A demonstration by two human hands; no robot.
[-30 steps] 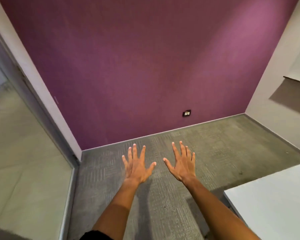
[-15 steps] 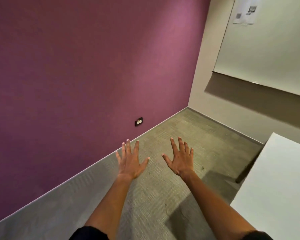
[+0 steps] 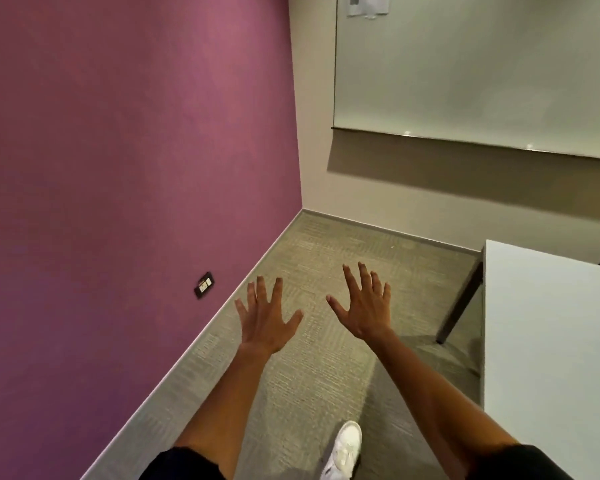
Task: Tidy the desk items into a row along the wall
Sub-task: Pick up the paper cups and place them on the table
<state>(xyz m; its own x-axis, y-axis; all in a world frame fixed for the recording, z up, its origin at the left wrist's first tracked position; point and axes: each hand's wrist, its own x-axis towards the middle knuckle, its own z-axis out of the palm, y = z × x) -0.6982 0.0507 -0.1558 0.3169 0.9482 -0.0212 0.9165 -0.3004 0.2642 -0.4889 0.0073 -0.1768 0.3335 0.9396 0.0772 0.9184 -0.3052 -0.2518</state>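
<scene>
My left hand and my right hand are stretched out in front of me, backs up, fingers spread and straight, holding nothing. Both hover over grey carpet. The corner of a white desk shows at the right edge, its visible top bare. No desk items show in this view.
A purple wall runs along the left with a small dark socket plate low down. A beige wall carries a whiteboard. A dark desk leg slants down to the carpet. My white shoe is at the bottom.
The view has swung to the right: the purple wall slid left, the whiteboard and desk came further into view. Both hands stayed spread and empty. My shoe now shows.
</scene>
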